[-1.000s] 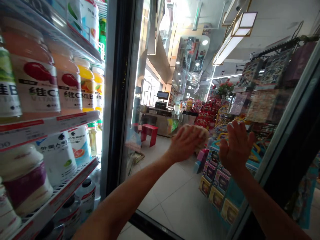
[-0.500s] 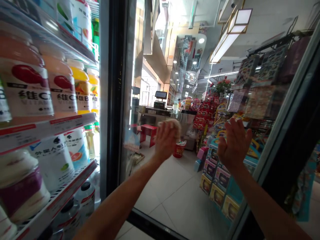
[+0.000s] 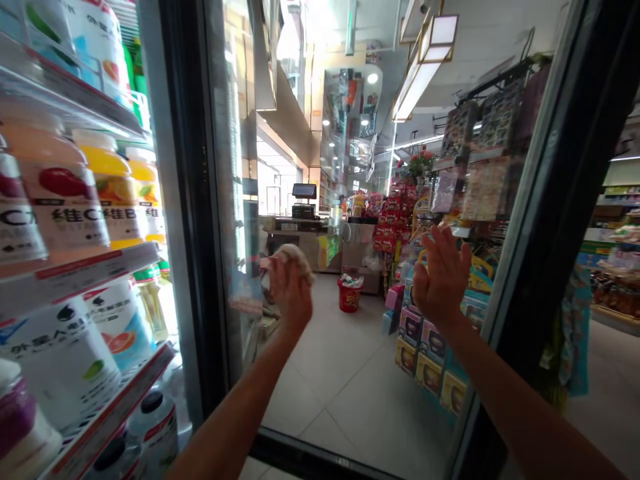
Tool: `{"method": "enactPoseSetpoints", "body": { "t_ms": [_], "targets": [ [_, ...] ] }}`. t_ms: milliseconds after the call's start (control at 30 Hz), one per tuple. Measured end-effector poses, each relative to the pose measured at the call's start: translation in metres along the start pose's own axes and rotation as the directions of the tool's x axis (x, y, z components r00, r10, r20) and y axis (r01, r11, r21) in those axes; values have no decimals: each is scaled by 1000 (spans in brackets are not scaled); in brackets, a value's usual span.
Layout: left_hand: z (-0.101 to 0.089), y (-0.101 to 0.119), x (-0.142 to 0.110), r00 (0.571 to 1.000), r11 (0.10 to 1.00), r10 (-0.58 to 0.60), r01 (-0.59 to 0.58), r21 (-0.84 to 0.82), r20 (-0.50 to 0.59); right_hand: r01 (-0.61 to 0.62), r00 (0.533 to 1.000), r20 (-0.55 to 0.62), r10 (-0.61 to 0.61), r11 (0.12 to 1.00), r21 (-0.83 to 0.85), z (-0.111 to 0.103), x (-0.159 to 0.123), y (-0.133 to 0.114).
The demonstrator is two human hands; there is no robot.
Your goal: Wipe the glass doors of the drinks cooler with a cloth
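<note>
A glass fridge door (image 3: 345, 373) in a dark frame stands open in front of me. My left hand (image 3: 290, 290) presses a bunched, pale beige cloth (image 3: 303, 261) flat against the pane, left of its middle. The cloth sticks out past the fingers at the top and right; the rest is hidden under the palm. Farther right, my right hand (image 3: 441, 277) is spread with its fingers apart. It rests on or very close to the glass, near the door's right frame, and holds nothing.
Lit fridge shelves at the left hold several bottles (image 3: 65, 193) and white-labelled drinks (image 3: 117, 323). Through the glass show a counter with a screen (image 3: 304, 191), a red bucket (image 3: 349, 293), stacked boxed goods (image 3: 429, 340) and a red display (image 3: 395, 217). More shop shelves stand far right.
My left hand has moved left across the pane with the cloth. My right hand stays spread near the right side. The view has turned slightly right.
</note>
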State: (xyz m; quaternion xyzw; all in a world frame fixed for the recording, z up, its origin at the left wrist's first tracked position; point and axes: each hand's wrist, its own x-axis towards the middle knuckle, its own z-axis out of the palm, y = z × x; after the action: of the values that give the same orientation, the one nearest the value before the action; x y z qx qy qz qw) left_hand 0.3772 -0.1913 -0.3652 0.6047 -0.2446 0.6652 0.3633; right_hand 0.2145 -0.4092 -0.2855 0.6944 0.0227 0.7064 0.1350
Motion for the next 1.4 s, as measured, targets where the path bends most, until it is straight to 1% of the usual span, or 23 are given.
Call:
{"method": "enactPoseSetpoints", "body": {
  "t_ms": [33,100,167,200,233,267,333,367,467,567,633,700,767,800,833,900,933,1033,1100,1200,1267,1333,1400],
  "targets": [
    [2,24,-6,986,988,152,-150,-36,60,-4,1000,4,4,1000,4,0,0,0],
    [4,64,-14,893,908,417,-400,-126,171,0,1000,1,0,1000,12,-1,-1,1],
    [3,78,-17,783,815,579,-545,-197,227,15,1000,-14,-14,1000,21,-1,-3,1],
    [1,73,-17,761,797,604,-567,-207,237,19,1000,-21,-19,1000,24,-1,-4,1],
    [-2,61,-16,777,811,585,-551,-198,233,19,1000,-23,-19,1000,24,-2,-5,1],
    [-5,43,-14,835,861,507,-480,-166,212,14,1000,-21,-14,1000,23,-2,-6,1],
    [-9,-1,-9,975,978,200,-193,-74,101,2,1000,-5,-2,1000,17,-3,-7,0],
    [-10,-22,-5,1000,1000,4,-3,-29,12,-3,1000,3,3,1000,14,-3,-8,-1],
    [-5,-53,8,954,968,-245,250,8,-170,-8,1000,6,8,1000,10,-3,-8,-3],
    [4,-20,13,973,981,-190,193,8,-130,-7,1000,3,7,1000,23,-3,-8,-3],
    [8,21,14,998,998,52,-51,-40,24,-1,1000,0,1,1000,31,-3,-9,-2],
    [9,53,15,914,926,371,-349,-148,165,7,1000,-11,-7,999,39,-4,-10,-1],
    [5,58,18,806,838,542,-500,-216,237,14,1000,-18,-13,999,48,-4,-11,-1],
    [2,49,18,794,832,553,-510,-216,253,16,1000,-20,-15,998,55,-4,-12,0],
    [-1,33,19,826,861,507,-472,-187,249,17,1000,-21,-15,998,63,-5,-12,0],
    [-9,-9,18,936,953,302,-290,-92,179,16,1000,-16,-14,996,84,-5,-13,2],
    [-11,-30,18,990,993,117,-115,-28,78,17,1000,-12,-16,995,97,-6,-14,3],
    [-12,-60,21,988,991,-129,132,24,-82,33,999,-18,-31,988,153,-7,-13,-1],
    [-6,-42,27,995,996,-94,94,-5,-39,89,996,-35,-83,965,246,-9,-9,-12],
    [7,20,40,984,977,158,-142,-158,89,212,975,-41,-219,860,464,-7,2,-45],
    [11,55,48,964,938,240,-201,-282,112,176,977,0,-214,808,563,-2,9,-70],
    [9,68,53,971,921,209,-156,-356,116,72,988,72,-139,812,579,7,15,-91],
    [1,58,50,977,920,160,-96,-380,142,4,983,154,-102,847,532,17,18,-106]
  ]
}}
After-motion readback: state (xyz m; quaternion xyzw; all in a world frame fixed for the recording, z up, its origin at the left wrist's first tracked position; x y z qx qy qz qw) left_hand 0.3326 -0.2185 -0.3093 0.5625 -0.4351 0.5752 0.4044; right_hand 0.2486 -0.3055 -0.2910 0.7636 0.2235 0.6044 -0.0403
